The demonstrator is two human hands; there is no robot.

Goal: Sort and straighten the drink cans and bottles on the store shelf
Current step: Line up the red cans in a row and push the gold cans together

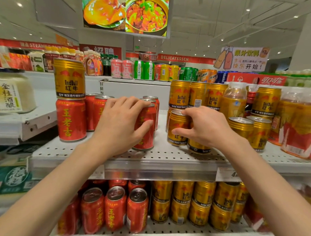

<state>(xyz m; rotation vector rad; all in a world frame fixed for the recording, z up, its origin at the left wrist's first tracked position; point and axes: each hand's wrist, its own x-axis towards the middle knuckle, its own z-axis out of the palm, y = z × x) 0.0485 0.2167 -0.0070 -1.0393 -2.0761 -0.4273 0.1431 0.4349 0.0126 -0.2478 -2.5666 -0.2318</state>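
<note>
- At centre frame we find the left hand (119,122) grasping a red can (146,128) near the front edge of the perforated shelf (170,156).
- Right of centre, the right hand (206,126) grips a gold can (178,127).
- We note bare shelf between the two cans.

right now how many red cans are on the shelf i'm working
6 red cans: one front left under a gold can, two behind it, one in the left hand, two behind that; more may be hidden.
</note>
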